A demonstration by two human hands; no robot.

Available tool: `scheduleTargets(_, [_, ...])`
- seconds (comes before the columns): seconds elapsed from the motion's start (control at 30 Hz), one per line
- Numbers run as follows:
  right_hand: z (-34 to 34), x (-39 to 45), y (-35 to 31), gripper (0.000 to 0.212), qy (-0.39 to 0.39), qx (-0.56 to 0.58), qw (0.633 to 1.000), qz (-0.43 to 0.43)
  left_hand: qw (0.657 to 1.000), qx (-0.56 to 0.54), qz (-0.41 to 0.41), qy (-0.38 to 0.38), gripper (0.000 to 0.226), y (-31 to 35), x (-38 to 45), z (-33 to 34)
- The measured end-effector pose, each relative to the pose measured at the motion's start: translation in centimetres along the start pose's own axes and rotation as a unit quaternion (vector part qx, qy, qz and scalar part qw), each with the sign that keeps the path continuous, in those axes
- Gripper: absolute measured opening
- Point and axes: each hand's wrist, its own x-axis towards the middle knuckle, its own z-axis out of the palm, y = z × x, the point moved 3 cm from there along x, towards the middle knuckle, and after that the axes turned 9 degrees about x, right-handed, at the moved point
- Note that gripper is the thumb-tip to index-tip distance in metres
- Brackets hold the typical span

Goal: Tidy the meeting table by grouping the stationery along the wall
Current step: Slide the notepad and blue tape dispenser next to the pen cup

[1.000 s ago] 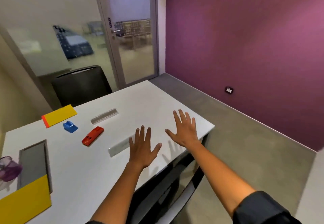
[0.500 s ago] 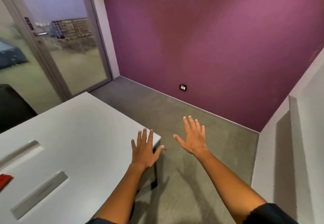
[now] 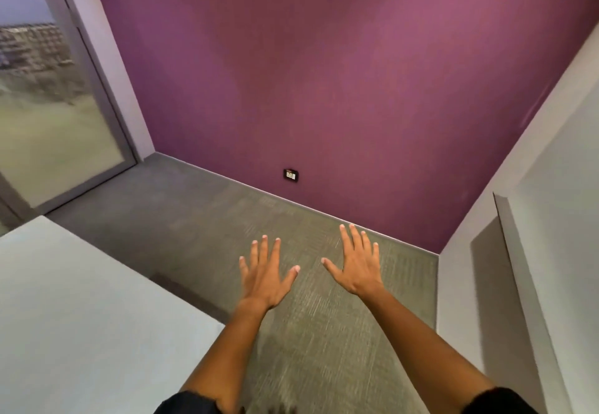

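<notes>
Since the earlier frames, the view has turned to the right, away from the surface [image 3: 81, 316], so that the rulers, the red item and the other stationery have all left the picture. Only the near right corner of the surface shows now, at the lower left, and nothing is seen on that part.

Both hands are stretched forward over the grey carpet floor [image 3: 324, 332], palms down. The left hand [image 3: 264, 275] and the right hand [image 3: 356, 266] are a little apart from each other, fingers straight and spread, and they hold nothing. The left hand is just past the right edge of the surface; the right hand is nearer to the purple wall [image 3: 324, 89], where a small socket [image 3: 291, 174] sits low down. A glass door [image 3: 48, 121] is at the left.

I judge that no tidying step is in hand at this moment, and the grouping seems not yet begun. The next move calls for turning back to the left, finding the stationery again, and bringing one hand down on the nearest piece to slide it to the wall side.
</notes>
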Motion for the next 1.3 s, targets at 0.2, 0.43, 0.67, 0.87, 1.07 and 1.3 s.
scheduleTargets(0.2, [-1.2, 11.8, 0.6, 0.095, 0.005, -0.012, 1.000, 0.001, 1.000, 0.006, 0.008, -0.006, 0.083, 0.6, 11.3, -0.8])
scheduleTargets(0.43, [0.5, 26.1, 1.5, 0.095, -0.006, 0.008, 1.000, -0.012, 1.000, 0.011, -0.007, -0.013, 0.083, -0.2, 24.1, -0.2])
scheduleTargets(0.67, [2.9, 42.1, 2.7, 0.094, -0.029, 0.016, 0.998, -0.046, 0.997, 0.012, -0.067, -0.025, 0.083, -1.4, 38.2, 0.6])
scheduleTargets(0.87, [3.7, 54.9, -0.2, 0.093, -0.072, 0.029, 0.993, -0.088, 0.991, -0.004, -0.133, -0.016, 0.083, -3.3, 47.4, -0.8])
scheduleTargets(1.07, [7.0, 64.5, -7.9, 0.092, -0.120, 0.025, 0.979, -0.163, 0.978, -0.012, -0.209, 0.012, 0.084, -10.2, 54.6, -2.4])
scheduleTargets(1.3, [13.8, 74.6, -21.7, 0.092, -0.137, 0.019, 0.959, -0.246, 0.959, -0.013, -0.280, 0.035, 0.083, -24.0, 61.9, -3.5])
